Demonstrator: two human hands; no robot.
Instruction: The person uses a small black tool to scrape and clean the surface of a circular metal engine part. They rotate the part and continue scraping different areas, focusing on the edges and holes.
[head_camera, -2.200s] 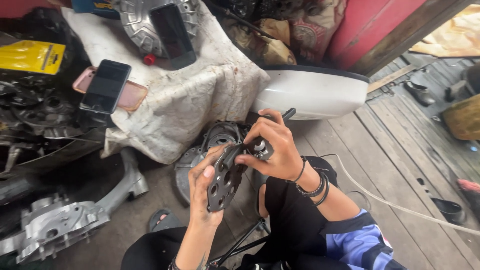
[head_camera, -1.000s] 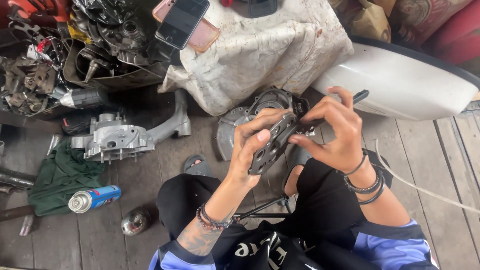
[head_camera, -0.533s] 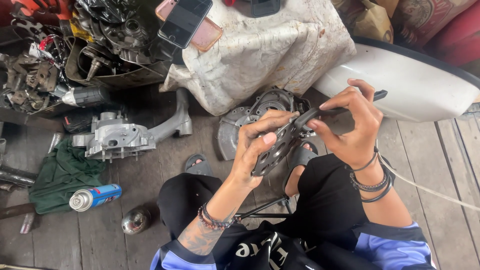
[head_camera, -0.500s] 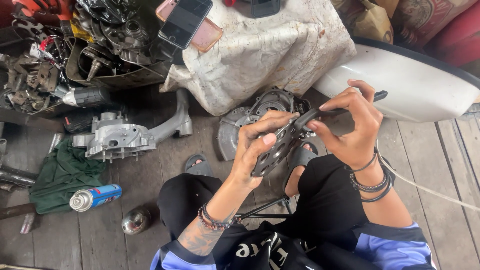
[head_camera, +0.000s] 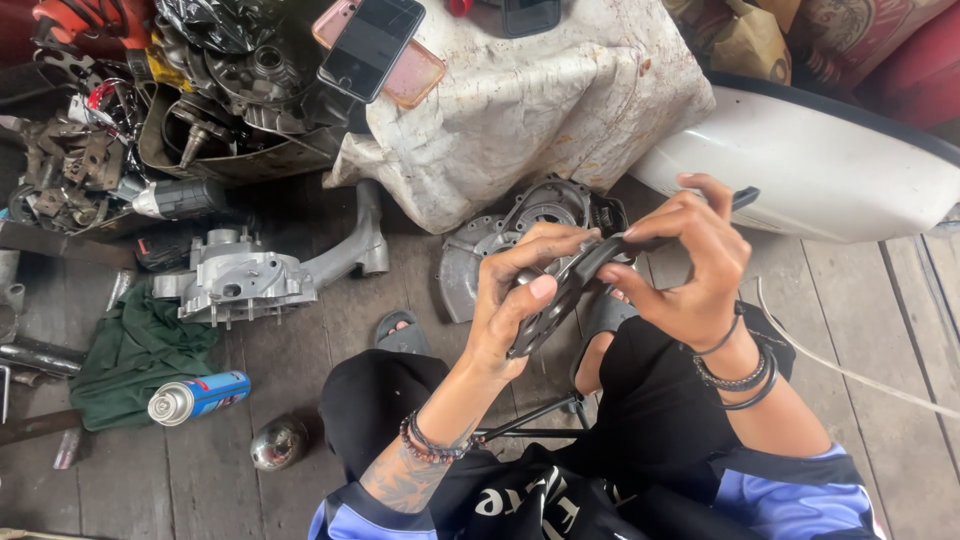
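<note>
The left hand (head_camera: 515, 310) is gripping a holed plate (head_camera: 550, 310) while the right hand (head_camera: 690, 270) is pinching a dark tool (head_camera: 640, 240) against it.

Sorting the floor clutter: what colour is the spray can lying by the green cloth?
Blue, with a silver top; the spray can shows in the head view.

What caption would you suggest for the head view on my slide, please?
Left hand holds a dark perforated metal plate while the right hand applies a black-handled tool to it.
</note>
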